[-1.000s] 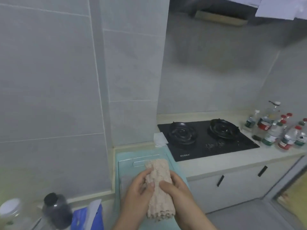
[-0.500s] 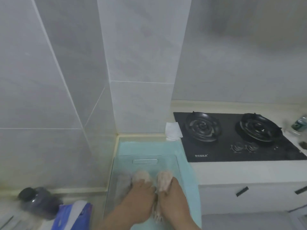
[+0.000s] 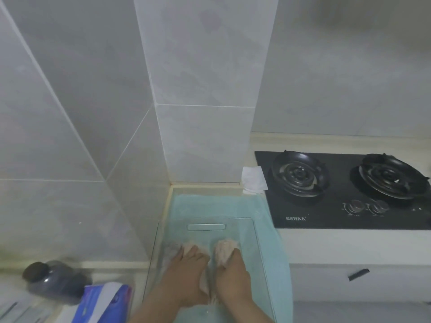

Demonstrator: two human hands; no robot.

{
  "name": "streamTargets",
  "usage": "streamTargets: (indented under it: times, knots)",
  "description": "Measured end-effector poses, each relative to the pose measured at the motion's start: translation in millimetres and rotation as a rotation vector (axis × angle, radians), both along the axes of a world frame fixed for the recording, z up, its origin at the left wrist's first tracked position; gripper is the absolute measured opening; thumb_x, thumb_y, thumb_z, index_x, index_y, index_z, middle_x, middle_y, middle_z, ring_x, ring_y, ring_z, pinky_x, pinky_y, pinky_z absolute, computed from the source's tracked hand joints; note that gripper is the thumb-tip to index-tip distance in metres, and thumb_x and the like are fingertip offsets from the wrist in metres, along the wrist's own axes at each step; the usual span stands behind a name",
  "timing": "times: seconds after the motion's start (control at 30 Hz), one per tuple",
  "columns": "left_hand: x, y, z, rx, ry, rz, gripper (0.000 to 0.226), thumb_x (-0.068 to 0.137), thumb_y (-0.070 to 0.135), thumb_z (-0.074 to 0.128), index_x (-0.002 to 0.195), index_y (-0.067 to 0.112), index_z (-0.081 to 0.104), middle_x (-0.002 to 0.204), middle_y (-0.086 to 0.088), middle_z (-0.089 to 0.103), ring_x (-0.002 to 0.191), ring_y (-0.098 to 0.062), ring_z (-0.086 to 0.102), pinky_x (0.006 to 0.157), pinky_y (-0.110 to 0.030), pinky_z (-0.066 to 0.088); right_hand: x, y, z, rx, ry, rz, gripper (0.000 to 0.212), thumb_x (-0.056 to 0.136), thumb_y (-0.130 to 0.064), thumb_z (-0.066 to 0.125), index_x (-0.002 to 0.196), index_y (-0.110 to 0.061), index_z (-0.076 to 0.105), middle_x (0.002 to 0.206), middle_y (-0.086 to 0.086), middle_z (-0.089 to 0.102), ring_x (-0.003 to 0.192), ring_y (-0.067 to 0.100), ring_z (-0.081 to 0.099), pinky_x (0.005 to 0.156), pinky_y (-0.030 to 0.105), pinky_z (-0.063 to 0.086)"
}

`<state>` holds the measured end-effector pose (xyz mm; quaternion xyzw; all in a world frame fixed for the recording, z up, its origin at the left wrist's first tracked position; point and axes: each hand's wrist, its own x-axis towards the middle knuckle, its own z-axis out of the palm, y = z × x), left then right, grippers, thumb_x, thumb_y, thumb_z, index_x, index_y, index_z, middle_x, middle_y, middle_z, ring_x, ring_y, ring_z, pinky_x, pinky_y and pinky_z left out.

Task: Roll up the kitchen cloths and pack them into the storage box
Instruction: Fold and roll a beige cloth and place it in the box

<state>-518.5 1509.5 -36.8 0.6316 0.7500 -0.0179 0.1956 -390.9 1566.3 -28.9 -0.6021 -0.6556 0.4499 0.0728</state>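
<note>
Here, two hands [image 3: 186, 276] [image 3: 234, 276], two cloth rolls [image 3: 191, 248] [image 3: 224, 251]

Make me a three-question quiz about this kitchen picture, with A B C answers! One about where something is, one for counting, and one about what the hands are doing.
1. Where does the clear storage box stand?
A. on a chair
B. on the teal mat
C. on the floor

2. How many burners does the black hob have?
A. one
B. two
C. four

3. What are the left hand and the right hand doing?
A. waving in the air
B. turning knobs
C. holding beige cloth rolls inside the box

Answers:
1 B, the mat shows all round the box and through its clear walls.
2 B, two round burner rings sit side by side.
3 C, each hand has its grip on a roll down in the box.
</note>
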Motion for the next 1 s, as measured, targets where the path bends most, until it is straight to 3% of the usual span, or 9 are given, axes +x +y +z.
streamTargets:
  times: [0.1,0.23,0.37,0.43,0.6,0.7,0.77,0.9,1.0]
  knots:
    - [0.5,-1.9,1.5,0.042,-0.03,0.003,0.087,0.064,0.049,0.061,0.142,0.028,0.03,0.147,0.008,0.035,0.144,-0.013,0.015,0.115,-0.033,-0.005,-8.6,-0.5,-11.5,-0.014,0.059,0.045,0.059,0.084,-0.033,0.045,0.142,-0.028,0.034,0.136,-0.001,0.053,0.12,0.023,0.053,0.102,0.032,0.04]
    - [-0.9,-3.4,5.2,0.075,-0.109,0.07,0.087,0.067,0.038,0.061,0.144,0.024,0.025,0.148,0.003,0.033,0.144,-0.017,0.019,0.119,-0.038,0.007,-20.0,-6.5,-7.5,-0.124,0.212,0.083,0.064,0.08,-0.072,0.039,0.135,-0.039,0.041,0.129,-0.01,0.058,0.111,0.009,0.057,0.094,0.023,0.041]
    - [6.3,-3.9,10.1,0.186,-0.209,0.18,0.078,0.08,0.033,0.051,0.151,0.024,0.02,0.158,0.006,0.017,0.148,-0.016,0.004,0.117,-0.028,-0.004,-23.6,-6.3,-9.5,-0.28,0.365,-0.012,0.073,0.072,-0.056,0.05,0.142,-0.041,0.037,0.114,-0.009,0.065,0.105,0.009,0.061,0.1,0.028,0.043]
    - [11.2,-5.0,10.4,0.227,-0.157,0.219,0.073,0.085,0.038,0.047,0.151,0.029,0.018,0.161,0.004,0.005,0.149,-0.018,-0.003,0.111,-0.024,-0.007,-23.5,-5.9,-17.4,-0.435,0.601,-0.131,0.068,0.081,-0.046,0.055,0.143,-0.023,0.042,0.131,0.003,0.06,0.117,0.015,0.058,0.105,0.031,0.039]
    - [19.9,-16.6,3.6,0.069,0.027,0.197,0.064,0.067,0.052,0.047,0.125,0.029,0.06,0.125,-0.005,0.065,0.121,-0.027,0.057,0.117,-0.029,-0.006,-21.2,-11.2,-24.2,-0.488,0.714,-0.161,0.045,0.1,-0.027,0.044,0.137,-0.002,0.047,0.133,0.02,0.056,0.125,0.029,0.052,0.09,0.027,0.045]
    - [17.8,-17.4,-16.0,0.046,0.119,0.195,0.067,0.054,0.058,0.048,0.111,0.031,0.071,0.114,0.001,0.071,0.116,-0.025,0.056,0.118,-0.028,-0.009,-28.4,-9.9,-16.1,-0.518,0.792,-0.146,0.037,0.101,-0.025,0.04,0.116,0.0,0.062,0.103,0.015,0.072,0.107,0.026,0.06,0.09,0.028,0.044]
    - [19.3,-15.8,3.0,0.022,0.051,0.222,0.068,0.059,0.058,0.049,0.12,0.031,0.066,0.126,0.0,0.065,0.122,-0.023,0.057,0.116,-0.027,-0.016,-29.8,-6.7,-13.3,-0.502,0.741,-0.139,0.035,0.101,-0.027,0.041,0.105,-0.003,0.066,0.098,0.013,0.072,0.101,0.024,0.062,0.095,0.03,0.043]
    - [19.8,-18.3,-0.4,0.132,0.012,0.295,0.074,0.086,0.045,0.044,0.152,0.029,0.016,0.161,-0.004,0.008,0.149,-0.023,0.002,0.111,-0.025,-0.017,-24.3,0.7,-19.9,-0.117,0.296,0.052,0.044,0.091,-0.037,0.034,0.114,-0.014,0.063,0.126,0.008,0.062,0.114,0.02,0.057,0.105,0.035,0.038]
    - [24.8,-28.2,3.1,0.122,-0.039,0.366,0.082,0.068,0.057,0.054,0.143,0.031,0.038,0.146,-0.014,0.045,0.14,-0.029,0.031,0.117,-0.032,-0.005,-12.8,5.7,-16.7,0.06,0.101,0.236,0.05,0.096,-0.022,0.033,0.146,-0.022,0.034,0.153,-0.003,0.034,0.138,0.014,0.036,0.116,0.03,0.025]
